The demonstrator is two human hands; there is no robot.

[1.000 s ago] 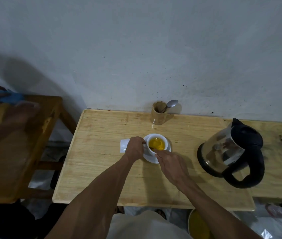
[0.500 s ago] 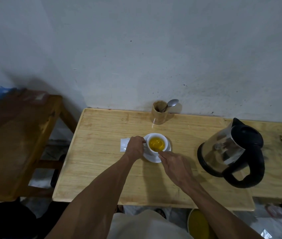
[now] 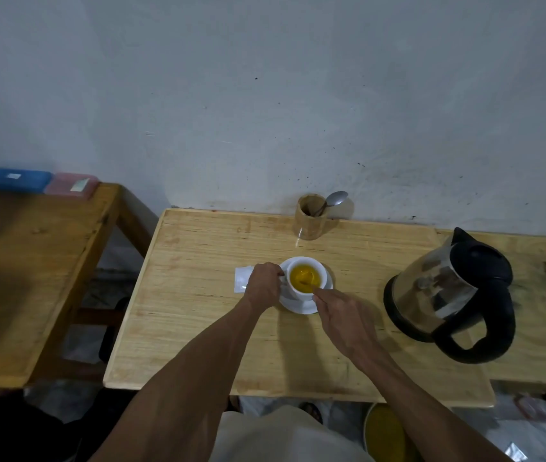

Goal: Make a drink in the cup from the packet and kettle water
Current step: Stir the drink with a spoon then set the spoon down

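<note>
A white cup [image 3: 322, 272] holding yellow-orange liquid stands on a white saucer [image 3: 298, 306] in the middle of the light wooden table [image 3: 198, 321]. My left hand [image 3: 263, 284] is closed on the cup's handle side. My right hand [image 3: 345, 316] pinches a thin stirrer [image 3: 308, 284] whose end dips into the liquid. A white packet [image 3: 242, 278] lies flat left of the cup, partly under my left hand. The glass kettle [image 3: 445, 295] with black lid and handle sits to the right.
A wooden holder [image 3: 310, 217] with a metal spoon [image 3: 335, 199] stands at the wall behind the cup. A darker side table [image 3: 31, 278] at left carries a blue box [image 3: 9, 179] and a pink box [image 3: 71, 185]. A yellow bin [image 3: 386, 431] sits below the table's front edge.
Another person's arm and hand over the left side table have withdrawn, uncovering the blue and pink boxes. My right hand has shifted slightly at the cup's rim; my left hand stays.
</note>
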